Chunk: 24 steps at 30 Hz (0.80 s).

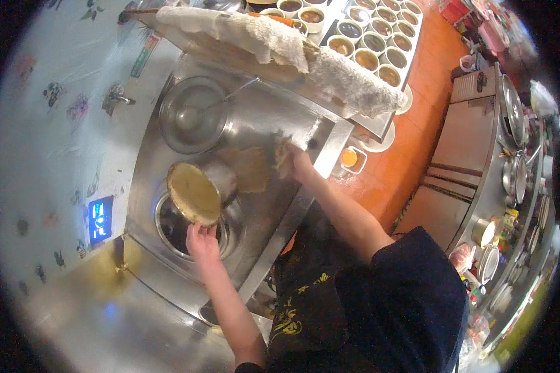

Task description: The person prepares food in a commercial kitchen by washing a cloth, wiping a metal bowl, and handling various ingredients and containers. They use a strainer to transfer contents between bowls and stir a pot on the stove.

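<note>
My left hand (202, 243) grips the near rim of a metal pot (193, 193), which is tipped on its side so that a round yellowish face points left. The pot is held over a round opening (168, 224) with a metal rim, set in the stainless steel counter (280, 205). To the right, my right hand (300, 163) is closed around a pale crumpled cloth (283, 156), apart from the pot. A flat brownish square (249, 169) lies on the steel between the pot and the cloth.
A large steel basin (193, 114) with a ladle (235, 92) sits at the back left. Fluffy towels (359, 88) hang over a board behind the counter. Beyond are several filled bowls (366, 59). A lit control panel (101, 220) is on the left wall; pans (513, 179) line the right counter.
</note>
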Motion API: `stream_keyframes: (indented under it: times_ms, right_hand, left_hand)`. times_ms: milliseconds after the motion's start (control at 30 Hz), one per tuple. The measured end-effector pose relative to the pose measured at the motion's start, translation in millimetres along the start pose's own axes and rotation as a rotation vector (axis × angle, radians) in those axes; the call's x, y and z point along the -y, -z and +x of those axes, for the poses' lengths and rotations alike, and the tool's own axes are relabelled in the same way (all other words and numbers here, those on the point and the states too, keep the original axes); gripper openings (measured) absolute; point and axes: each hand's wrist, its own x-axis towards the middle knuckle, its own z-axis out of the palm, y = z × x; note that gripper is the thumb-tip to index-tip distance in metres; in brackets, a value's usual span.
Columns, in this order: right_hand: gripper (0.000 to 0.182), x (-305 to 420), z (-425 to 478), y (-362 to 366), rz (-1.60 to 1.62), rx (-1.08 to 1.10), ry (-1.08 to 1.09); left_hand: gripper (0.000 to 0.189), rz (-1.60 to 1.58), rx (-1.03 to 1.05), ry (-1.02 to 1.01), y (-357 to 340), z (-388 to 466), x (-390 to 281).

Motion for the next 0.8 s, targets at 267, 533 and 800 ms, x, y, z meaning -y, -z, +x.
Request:
stream_keyframes:
  times_ms: [267, 533, 800]
  right_hand:
    - [0.057, -22, -52, -65, 0.234, 0.390, -0.162]
    - [0.077, 33, -26, -111, 0.082, 0.411, -0.338]
    - [0.084, -1, 0, -95, 0.177, 0.505, -0.569]
  left_hand:
    - [0.007, 0.292, -0.033, -0.039, -73, -4, 46]
    - [0.003, 0.371, 0.079, -0.008, -73, 1, 28]
    - [0.003, 0.303, 0.073, 0.011, -67, 47, 13]
